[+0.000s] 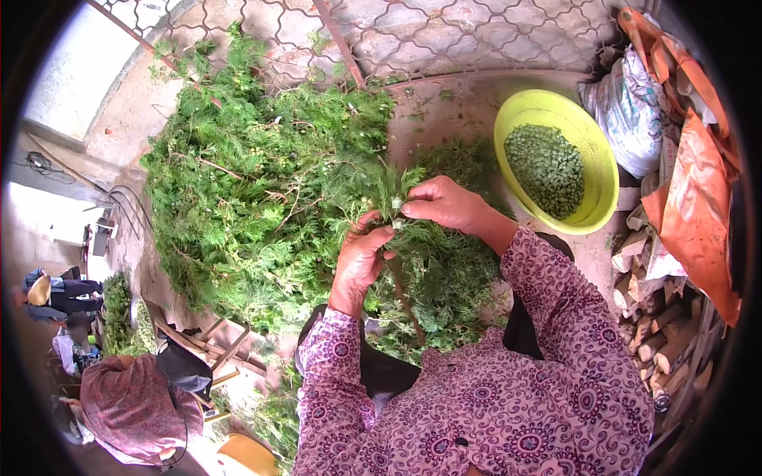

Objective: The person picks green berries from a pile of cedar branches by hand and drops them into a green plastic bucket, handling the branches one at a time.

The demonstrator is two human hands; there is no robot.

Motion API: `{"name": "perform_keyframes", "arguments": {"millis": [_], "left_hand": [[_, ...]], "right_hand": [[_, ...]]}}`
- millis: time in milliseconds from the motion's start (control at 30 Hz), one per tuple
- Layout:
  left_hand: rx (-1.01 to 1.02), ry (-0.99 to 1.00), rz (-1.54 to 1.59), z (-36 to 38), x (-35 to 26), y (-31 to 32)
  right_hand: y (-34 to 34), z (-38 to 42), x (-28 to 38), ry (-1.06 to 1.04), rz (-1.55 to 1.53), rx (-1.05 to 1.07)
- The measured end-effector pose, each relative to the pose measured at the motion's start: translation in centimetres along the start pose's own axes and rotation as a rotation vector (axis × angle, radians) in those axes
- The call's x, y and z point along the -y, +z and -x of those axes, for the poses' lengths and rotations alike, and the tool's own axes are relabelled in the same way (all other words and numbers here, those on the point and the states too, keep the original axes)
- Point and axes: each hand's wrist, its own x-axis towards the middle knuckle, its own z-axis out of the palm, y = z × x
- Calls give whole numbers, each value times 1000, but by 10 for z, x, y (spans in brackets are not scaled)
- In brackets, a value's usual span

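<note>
Over a large heap of green conifer branches (238,190), both hands meet at one feathery conifer sprig (390,184). My left hand (359,266) is closed on the sprig from below, thumb and fingers pinched beside a small pale green cone (398,224). My right hand (451,205) comes in from the right, its thumb and forefinger pinched close to another pale cone (396,203) on the sprig. Whether that cone is between the fingertips is too small to tell. To the right, a yellow-green basin (607,170) holds many small green cones (544,168).
A wire mesh fence (444,36) runs along the far side. Stuffed sacks (627,111), an orange sheet (694,222) and stacked firewood (655,337) line the right. At lower left sits another person (139,404) near a wooden chair (226,349).
</note>
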Motion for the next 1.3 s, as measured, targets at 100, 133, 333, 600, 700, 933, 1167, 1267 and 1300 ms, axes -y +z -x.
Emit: {"name": "perform_keyframes", "arguments": {"millis": [100,133,333,600,700,933,1167,1267,1300], "left_hand": [[-207,22,25,-6,5,-1],[-210,24,27,-8,6,-2],[-261,54,-27,-12,11,-3],[-77,91,-37,-14,22,2],[-74,54,-13,-12,22,2],[-116,30,19,-3,11,18],[40,19,155,3,8,10],[9,-9,186,12,4,21],[-54,-33,197,13,3,24]], "right_hand": [[-3,5,13,-6,-88,-133],[-5,5,16,-18,-165,-265],[9,13,25,-238,220,-381],[26,1,2,-417,481,-343],[29,1,-1,-458,586,-345],[27,-2,-5,-325,346,-235],[12,6,14,77,-223,22],[3,6,14,169,-731,207],[4,6,12,182,-808,230]]}}
